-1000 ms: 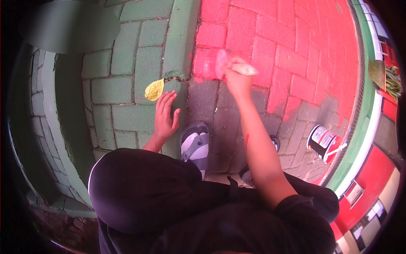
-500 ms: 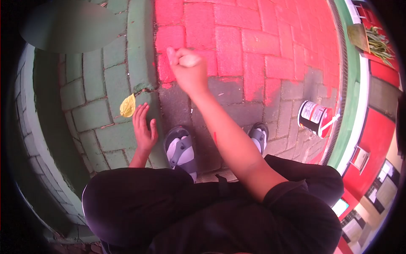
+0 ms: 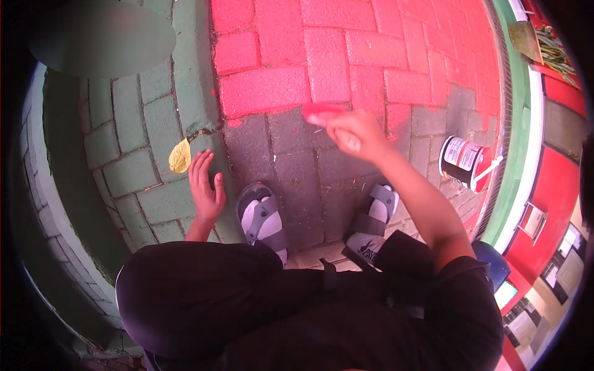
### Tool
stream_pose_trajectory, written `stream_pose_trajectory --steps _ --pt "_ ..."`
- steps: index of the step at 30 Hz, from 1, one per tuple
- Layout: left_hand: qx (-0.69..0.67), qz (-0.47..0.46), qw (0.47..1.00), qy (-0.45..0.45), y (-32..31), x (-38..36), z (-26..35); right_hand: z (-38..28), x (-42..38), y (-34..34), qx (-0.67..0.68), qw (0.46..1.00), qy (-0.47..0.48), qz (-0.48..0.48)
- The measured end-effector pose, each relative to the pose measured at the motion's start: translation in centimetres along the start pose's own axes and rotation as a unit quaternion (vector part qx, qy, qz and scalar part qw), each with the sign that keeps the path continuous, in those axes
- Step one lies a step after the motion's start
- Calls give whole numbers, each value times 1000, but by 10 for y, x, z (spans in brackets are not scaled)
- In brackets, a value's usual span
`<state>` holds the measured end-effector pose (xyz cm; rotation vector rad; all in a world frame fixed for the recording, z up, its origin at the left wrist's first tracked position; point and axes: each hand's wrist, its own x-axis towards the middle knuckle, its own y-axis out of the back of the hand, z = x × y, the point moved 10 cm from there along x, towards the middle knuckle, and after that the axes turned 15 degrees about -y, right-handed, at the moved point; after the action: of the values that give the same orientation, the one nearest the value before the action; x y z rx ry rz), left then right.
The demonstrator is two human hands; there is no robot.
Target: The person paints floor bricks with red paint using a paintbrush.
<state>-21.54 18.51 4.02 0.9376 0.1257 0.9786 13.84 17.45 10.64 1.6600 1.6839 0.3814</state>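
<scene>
My right hand [image 3: 360, 137] is closed round a paintbrush, its red-coated head [image 3: 322, 112] showing beyond the fingers. The brush lies over the line where wet-looking red paving [image 3: 272, 89] meets bare grey bricks [image 3: 297, 176]. My fingers hide the handle. On the green kerb [image 3: 201, 80], my left hand [image 3: 207, 188] lies with fingers stretched out and holds nothing. Just left of its fingertips is a yellow leaf [image 3: 180, 156].
A paint tub [image 3: 459, 157] with a white handle stands on the bricks to the right. My sandalled feet [image 3: 263, 216] rest on grey paving. Green paving [image 3: 127, 164] runs along the left. A plant pot [image 3: 525, 46] is at the upper right.
My right hand has swept from the red bricks at upper left down and right to the paint's edge. More red now covers the bricks by the kerb. My left hand has stayed put.
</scene>
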Motion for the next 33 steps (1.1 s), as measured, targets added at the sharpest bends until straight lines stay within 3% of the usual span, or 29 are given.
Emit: stream_pose_trajectory --steps 1,2,5,7,8,10,12,14,16,17,19,20,23,24,26,27,28,30,31,32,33 --pt "-2 -11 1000 -3 -1 0 1 -12 -10 -14 -21 996 49 -75" --pt "-1 -14 1000 -4 0 0 2 -15 -12 -10 -19 996 48 -75" --pt "-8 -11 1000 -4 -2 1 4 0 -16 -14 34 987 -10 -154" --pt "14 -9 1000 -3 -3 1 4 36 5 0 101 980 -127 -116" --pt "14 -6 1000 1 -3 1 3 40 11 7 98 980 -126 -119" --pt "21 4 1000 -2 -1 0 5 15 23 61 -32 996 -34 82" --pt "26 11 1000 3 -1 -1 6 21 20 56 10 996 -44 77" --pt "30 18 999 -1 1 1 7 53 -5 -11 20 985 -151 -84" --pt "43 7 999 1 -1 -1 5 6 -49 -37 -103 989 103 12" --pt "42 5 999 2 -1 -2 5 -4 -60 -40 -102 990 101 11" --pt "40 1 999 -8 -1 0 7 -18 -67 -54 25 991 36 -125" --pt "39 -5 999 -8 -2 -1 7 -23 -64 -56 29 991 32 -125" --pt "25 -1 1000 -5 -1 0 5 16 -24 -48 266 951 -139 -69" --pt "24 -2 1000 -10 -1 0 7 37 -15 -31 204 954 -218 1" --pt "28 0 999 -19 -2 8 9 68 -5 4 158 954 -232 110" --pt "25 9 999 -29 0 11 13 64 -8 28 73 950 -248 174" --pt "20 14 999 -35 1 10 18 63 -12 29 75 950 -251 168" --pt "22 9 999 -33 -2 12 19 56 -28 57 70 926 -217 302" --pt "23 11 999 -36 -3 15 20 61 -34 39 139 918 -175 329" --pt "22 15 999 -39 -3 17 22 54 -37 13 107 918 -186 333" --pt "24 19 999 -33 -3 19 21 29 -39 -14 132 930 -195 281"
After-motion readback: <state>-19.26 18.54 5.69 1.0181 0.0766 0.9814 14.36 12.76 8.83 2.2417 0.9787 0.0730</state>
